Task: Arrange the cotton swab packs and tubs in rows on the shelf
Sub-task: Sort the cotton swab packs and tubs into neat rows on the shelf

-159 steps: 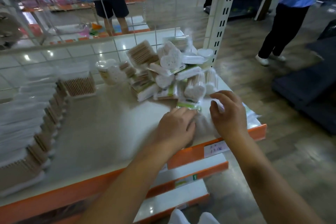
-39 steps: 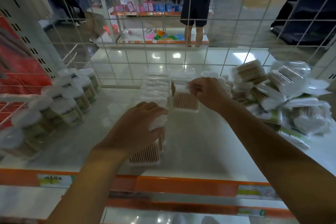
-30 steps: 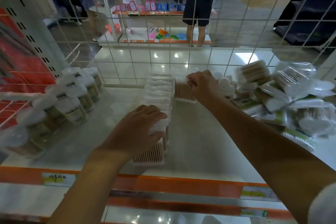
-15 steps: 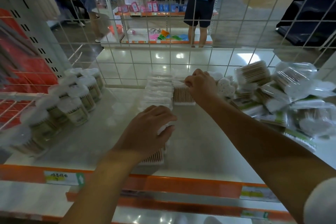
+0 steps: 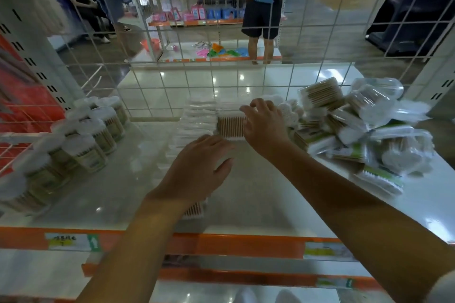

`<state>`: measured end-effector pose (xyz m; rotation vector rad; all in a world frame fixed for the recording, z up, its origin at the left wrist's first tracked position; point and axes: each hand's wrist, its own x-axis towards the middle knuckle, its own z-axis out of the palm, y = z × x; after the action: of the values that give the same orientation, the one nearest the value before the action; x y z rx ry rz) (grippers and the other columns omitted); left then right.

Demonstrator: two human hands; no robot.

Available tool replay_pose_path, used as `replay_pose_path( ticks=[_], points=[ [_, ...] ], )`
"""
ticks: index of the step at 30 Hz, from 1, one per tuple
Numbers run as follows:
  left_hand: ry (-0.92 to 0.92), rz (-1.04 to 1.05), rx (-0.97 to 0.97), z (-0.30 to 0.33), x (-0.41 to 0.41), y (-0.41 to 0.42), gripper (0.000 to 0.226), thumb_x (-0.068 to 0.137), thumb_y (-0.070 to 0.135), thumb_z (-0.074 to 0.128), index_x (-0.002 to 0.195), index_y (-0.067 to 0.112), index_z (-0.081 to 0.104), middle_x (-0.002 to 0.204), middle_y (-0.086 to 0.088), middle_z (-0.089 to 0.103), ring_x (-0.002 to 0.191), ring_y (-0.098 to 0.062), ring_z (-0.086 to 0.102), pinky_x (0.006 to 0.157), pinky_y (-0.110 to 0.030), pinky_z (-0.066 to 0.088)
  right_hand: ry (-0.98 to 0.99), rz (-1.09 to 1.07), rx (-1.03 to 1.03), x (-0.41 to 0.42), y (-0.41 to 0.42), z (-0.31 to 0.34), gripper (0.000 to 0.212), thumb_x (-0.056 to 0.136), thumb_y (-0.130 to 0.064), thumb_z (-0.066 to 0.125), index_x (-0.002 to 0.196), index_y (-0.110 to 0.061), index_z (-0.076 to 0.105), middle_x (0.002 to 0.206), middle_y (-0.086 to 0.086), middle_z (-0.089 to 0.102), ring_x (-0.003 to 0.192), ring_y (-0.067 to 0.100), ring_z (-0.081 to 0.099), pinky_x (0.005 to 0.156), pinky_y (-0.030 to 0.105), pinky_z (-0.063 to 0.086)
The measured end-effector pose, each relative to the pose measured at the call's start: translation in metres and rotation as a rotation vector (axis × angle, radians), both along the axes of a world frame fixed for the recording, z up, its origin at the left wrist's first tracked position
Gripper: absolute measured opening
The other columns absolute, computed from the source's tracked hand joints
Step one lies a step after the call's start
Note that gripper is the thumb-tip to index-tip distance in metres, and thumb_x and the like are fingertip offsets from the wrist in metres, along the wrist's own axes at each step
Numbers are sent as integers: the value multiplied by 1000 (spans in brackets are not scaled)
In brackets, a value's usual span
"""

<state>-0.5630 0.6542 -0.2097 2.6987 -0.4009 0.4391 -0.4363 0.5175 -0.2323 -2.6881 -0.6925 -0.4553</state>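
- My right hand (image 5: 264, 125) is pinching a pack (image 5: 230, 127) at the shelf (image 5: 258, 204) back.
- My left hand (image 5: 197, 172) is resting flat, fingers loosely spread, on the pack row (image 5: 194, 120).
- Unsorted pile (image 5: 357, 128) is lying right of my fingers, tubs (image 5: 81, 140) left.

Retail shop, orange-edged shelf (image 5: 221, 243) (price labels (image 5: 71, 242)), wire grid (image 5: 187, 74)

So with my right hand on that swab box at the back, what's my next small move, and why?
Probably let go of the swab box and reach your right hand to the loose pile for another pack. The box already stands beside the finished row of boxes, your left hand rests on that row, and the pile is unsorted.
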Motion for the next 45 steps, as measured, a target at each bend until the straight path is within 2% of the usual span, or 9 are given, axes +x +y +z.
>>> replay_pose_path(
  ticks=[6,14,18,20,23,27,32,38,45],
  points=[
    [-6,-24,60,-5,21,-27,33,83,21,52,111,9,65,105,-6,68,96,-23,62,79,-26,41,44,43,-14,-21,-34,-16,31,89,-13,48,119,-13,58,118,7,57,114,26,46,94,38,37],
    [-91,5,86,14,70,-75,25,91,22,49,109,11,62,101,-5,64,96,-23,55,76,-32,39,-54,-56,169,-6,-77,-24,23,76,-2,55,93,-4,70,91,13,68,84,34,62,73,38,49],
    [-63,48,129,13,102,-79,26,89,22,48,107,10,63,99,-8,65,93,-25,57,79,-39,47,-46,-116,202,6,-85,-17,35,81,-4,56,116,-5,61,117,14,60,109,32,53,91,42,42],
    [-35,60,149,8,112,-79,26,89,21,49,108,10,63,100,-9,65,92,-26,58,80,-38,48,5,-128,200,10,-85,-15,41,85,-7,54,126,-8,53,127,11,52,118,28,45,97,32,32],
    [65,37,240,-3,121,-73,29,87,20,53,114,13,61,108,-7,65,95,-25,60,78,-31,46,78,-129,232,16,-79,-15,44,87,-8,51,131,-10,46,133,9,46,119,23,43,85,18,22],
    [169,35,300,-14,126,-66,32,87,21,53,117,12,59,110,-9,62,99,-24,58,82,-34,47,147,-122,213,23,-70,-20,55,84,-11,59,135,-10,37,134,10,40,120,25,41,92,32,39],
    [182,24,343,-19,124,-67,33,87,22,52,119,13,57,112,-9,62,101,-24,58,87,-35,48,101,-169,123,32,-65,-13,60,77,-8,66,129,-11,35,124,10,44,111,24,43,84,32,41],
    [257,-2,297,-21,118,-63,36,88,21,54,123,13,55,121,-7,59,107,-21,57,91,-31,46,8,-225,-121,34,-59,-23,61,77,-4,60,130,-8,30,125,16,37,111,30,38,88,42,45],
    [295,-13,224,-26,100,-48,38,91,19,51,127,9,52,122,-11,58,109,-24,56,91,-35,46,-46,-175,-8,29,-69,-29,51,78,-4,61,125,-8,41,122,15,44,110,29,41,87,38,42]
  ],
)
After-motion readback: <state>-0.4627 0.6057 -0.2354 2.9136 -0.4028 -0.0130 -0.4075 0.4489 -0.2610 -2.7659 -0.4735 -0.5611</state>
